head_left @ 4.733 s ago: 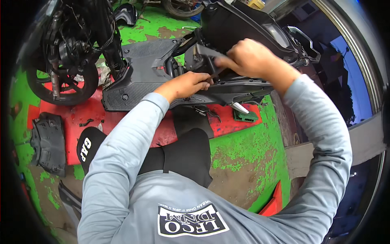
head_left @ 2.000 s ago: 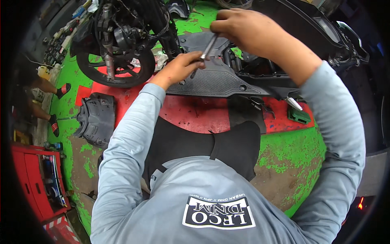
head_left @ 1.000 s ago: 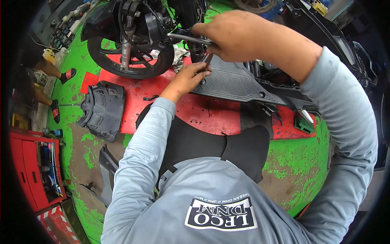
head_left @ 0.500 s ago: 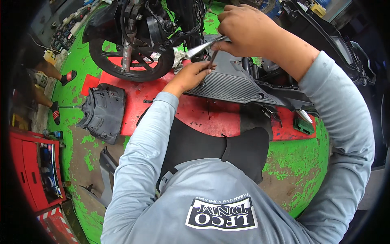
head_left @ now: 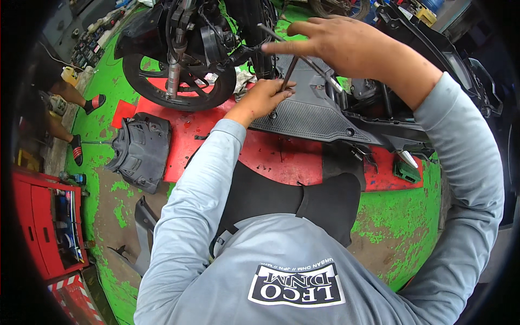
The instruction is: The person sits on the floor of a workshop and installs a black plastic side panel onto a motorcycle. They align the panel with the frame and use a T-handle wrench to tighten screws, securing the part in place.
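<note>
A metal T-handle wrench (head_left: pixel 290 71) stands over the ribbed dark floorboard (head_left: pixel 309 116) of a partly stripped scooter. My left hand (head_left: pixel 261 101) is closed round the lower part of its shaft, near a bolt hole in the panel. The crossbar slants from upper left to lower right, passing behind my right hand (head_left: pixel 346 46). That hand is open at the crossbar, its fingers stretched out and apart. The wrench's lower tip is hidden by my left fingers.
The front wheel (head_left: pixel 130 76) is at the far left. A removed dark plastic cover (head_left: pixel 143 149) lies on the red mat (head_left: pixel 260 162). A red tool cabinet (head_left: pixel 38 222) stands at left, near another person's sandalled feet (head_left: pixel 77 150). A green tray (head_left: pixel 406 171) sits right.
The wrench's crossbar has swung round to slant down to the right. My right hand has gone from a closed grip to spread fingers. My left hand stays on the shaft.
</note>
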Available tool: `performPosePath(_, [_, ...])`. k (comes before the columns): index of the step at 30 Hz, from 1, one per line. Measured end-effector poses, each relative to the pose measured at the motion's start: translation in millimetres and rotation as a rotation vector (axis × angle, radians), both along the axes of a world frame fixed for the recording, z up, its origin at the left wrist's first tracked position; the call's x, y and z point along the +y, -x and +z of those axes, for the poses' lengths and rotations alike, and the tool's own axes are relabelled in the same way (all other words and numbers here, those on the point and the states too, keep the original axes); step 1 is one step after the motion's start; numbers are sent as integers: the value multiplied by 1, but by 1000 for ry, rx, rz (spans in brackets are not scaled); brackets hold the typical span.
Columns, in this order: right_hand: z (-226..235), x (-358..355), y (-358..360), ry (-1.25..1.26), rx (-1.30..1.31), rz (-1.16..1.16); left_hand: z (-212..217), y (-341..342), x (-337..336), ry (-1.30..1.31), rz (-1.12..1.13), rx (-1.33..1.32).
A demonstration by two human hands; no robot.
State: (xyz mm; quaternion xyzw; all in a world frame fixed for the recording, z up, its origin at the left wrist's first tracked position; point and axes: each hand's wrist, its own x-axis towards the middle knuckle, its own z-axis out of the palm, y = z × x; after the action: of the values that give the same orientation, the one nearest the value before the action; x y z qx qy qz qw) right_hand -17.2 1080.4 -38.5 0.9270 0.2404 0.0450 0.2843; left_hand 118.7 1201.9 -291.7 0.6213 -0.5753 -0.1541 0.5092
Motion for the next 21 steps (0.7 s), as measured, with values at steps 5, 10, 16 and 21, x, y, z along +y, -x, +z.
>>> performPosePath(5, [-2,3,-1,31,-11,-176,8,2,-10,-113,-163,77])
performPosePath(10, [-13,4,-6,-305,35,-599,22,12,-8,-140,-79,3])
performPosePath(16, [28,-15,0,76,37,66,14,-1,-4,-81,-29,62])
performPosePath(21, [-13,-10,-11,-205,-170,275,10,-4,-4,-91,-148,185])
